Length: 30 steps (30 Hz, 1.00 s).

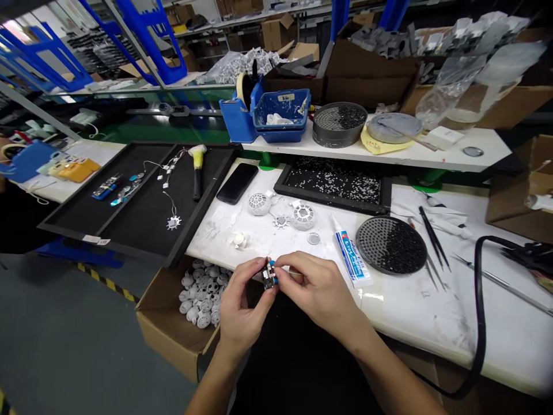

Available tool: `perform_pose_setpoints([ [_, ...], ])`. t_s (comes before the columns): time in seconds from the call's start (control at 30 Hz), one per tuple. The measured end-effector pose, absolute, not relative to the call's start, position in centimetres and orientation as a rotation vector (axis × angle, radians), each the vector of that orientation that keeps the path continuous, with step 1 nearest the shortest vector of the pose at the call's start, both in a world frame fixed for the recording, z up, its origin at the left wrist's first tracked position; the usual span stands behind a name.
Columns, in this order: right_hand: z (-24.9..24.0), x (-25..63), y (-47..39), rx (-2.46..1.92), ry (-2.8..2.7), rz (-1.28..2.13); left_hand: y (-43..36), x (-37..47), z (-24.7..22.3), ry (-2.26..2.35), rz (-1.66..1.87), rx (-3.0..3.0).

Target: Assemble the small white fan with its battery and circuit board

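Between my two hands, just over the bench's front edge, is a small circuit board with dark, white and blue parts. My left hand pinches it from the left, thumb below and fingers above. From the right, my right hand has its thumb and forefinger closed at the blue part on the board's edge; a thin pale stick-like piece shows among its fingers. Beyond the hands lie a white flower-shaped piece, two white domed covers and a silver star-shaped plate. A glue tube lies right of them.
A round dish of black bits and tweezers lie to the right. Black cable loops over the front edge. A phone and black tray are at left, above a carton of white housings. A raised shelf spans the back.
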State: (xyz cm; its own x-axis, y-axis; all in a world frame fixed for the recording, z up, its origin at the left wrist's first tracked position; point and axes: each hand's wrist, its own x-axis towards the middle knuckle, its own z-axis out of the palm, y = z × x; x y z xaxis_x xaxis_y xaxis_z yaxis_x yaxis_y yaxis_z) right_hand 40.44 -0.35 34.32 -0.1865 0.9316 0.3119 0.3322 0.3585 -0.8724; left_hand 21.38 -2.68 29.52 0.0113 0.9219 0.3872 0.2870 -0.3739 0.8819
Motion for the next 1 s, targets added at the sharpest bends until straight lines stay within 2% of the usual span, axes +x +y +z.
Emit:
perform_pose_setpoints([
  [0.3,33.2,39.0,-0.3,-1.199,-1.854,0.407,2.9,16.6,33.1,1.701,1.549,1.795],
  [0.47,34.2,40.2,0.5,-1.049,-1.824,0.555,7.6,13.1,33.3,1.980,1.096,2.261],
  [0.57,34.9,41.8,-0.1,-1.077,-1.834,0.522,8.7,12.3,32.5,2.000,0.814,2.392],
  [0.67,34.5,43.3,-1.2,-1.283,-1.946,0.394,8.0,12.7,32.4,1.966,0.912,2.397],
  [0.77,33.4,44.0,-1.7,-1.474,-2.021,0.319,5.6,14.8,33.2,1.908,1.289,2.294],
  [0.87,32.9,44.0,-1.2,-1.562,-1.876,0.407,2.5,18.5,33.8,1.645,1.575,2.052],
  [1.0,34.9,45.5,0.2,-1.469,-1.714,0.718,-0.2,25.0,33.7,1.105,1.421,1.478],
])
